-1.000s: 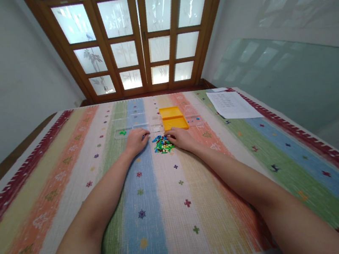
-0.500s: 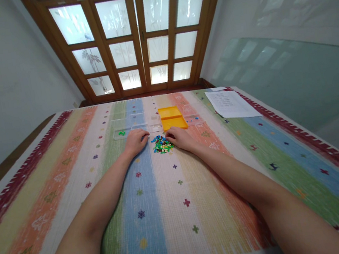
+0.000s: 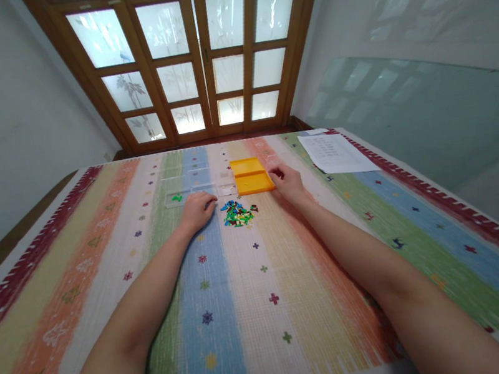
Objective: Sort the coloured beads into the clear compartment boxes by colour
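Observation:
A small pile of tiny coloured pieces [image 3: 236, 213] lies on the striped cloth in front of me. My left hand [image 3: 196, 210] rests on the cloth just left of the pile, fingers curled down; what is under them is hidden. My right hand [image 3: 287, 179] is up by the right side of the yellow tray [image 3: 250, 176], over a clear tray, fingers pinched together on something too small to name. A row of clear trays [image 3: 184, 192] stands left of the yellow one; one holds a few green pieces [image 3: 177, 197].
A printed sheet of paper [image 3: 336, 153] lies at the far right of the table. Wooden glazed doors [image 3: 198, 56] stand behind the table's far edge. The striped cloth [image 3: 250, 313] covers the whole table.
My right hand has left the pile and moved up and to the right, beside the yellow tray. My left hand has stayed by the pile.

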### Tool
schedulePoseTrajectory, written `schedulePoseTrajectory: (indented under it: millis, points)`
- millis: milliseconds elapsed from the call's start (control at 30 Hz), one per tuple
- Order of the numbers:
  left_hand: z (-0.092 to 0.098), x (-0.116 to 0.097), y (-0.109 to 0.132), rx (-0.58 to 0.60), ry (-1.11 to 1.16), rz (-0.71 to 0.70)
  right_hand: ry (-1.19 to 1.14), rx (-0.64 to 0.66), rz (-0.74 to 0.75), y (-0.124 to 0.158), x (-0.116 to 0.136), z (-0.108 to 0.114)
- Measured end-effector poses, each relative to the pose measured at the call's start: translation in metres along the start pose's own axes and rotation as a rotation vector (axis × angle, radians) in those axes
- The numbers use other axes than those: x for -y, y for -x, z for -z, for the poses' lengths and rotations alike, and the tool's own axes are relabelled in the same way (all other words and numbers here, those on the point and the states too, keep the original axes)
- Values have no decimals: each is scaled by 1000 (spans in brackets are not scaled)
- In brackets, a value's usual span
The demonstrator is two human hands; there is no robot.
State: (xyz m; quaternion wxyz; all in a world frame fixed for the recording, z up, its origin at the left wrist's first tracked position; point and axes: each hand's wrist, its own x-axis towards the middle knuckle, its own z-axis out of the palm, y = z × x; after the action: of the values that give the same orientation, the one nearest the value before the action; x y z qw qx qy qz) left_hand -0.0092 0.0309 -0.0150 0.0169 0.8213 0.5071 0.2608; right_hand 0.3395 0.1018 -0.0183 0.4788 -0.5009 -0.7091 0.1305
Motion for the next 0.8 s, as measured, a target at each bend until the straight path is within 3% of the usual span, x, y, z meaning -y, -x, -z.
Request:
schedulePoseTrajectory:
  millis: [167, 467, 633, 800]
  points:
    - [1, -1, 0, 7, -3, 1, 53, -107, -67, -7, -30, 12]
    - [0, 0, 1, -15, -2, -14, 47, -121, -101, -6, -42, 8]
    - [2, -1, 1, -1, -10, -1, 86, -122, -91, -5, -31, 11]
    - [2, -2, 0, 2, -10, -7, 60, 49, 58, 5, -1, 3]
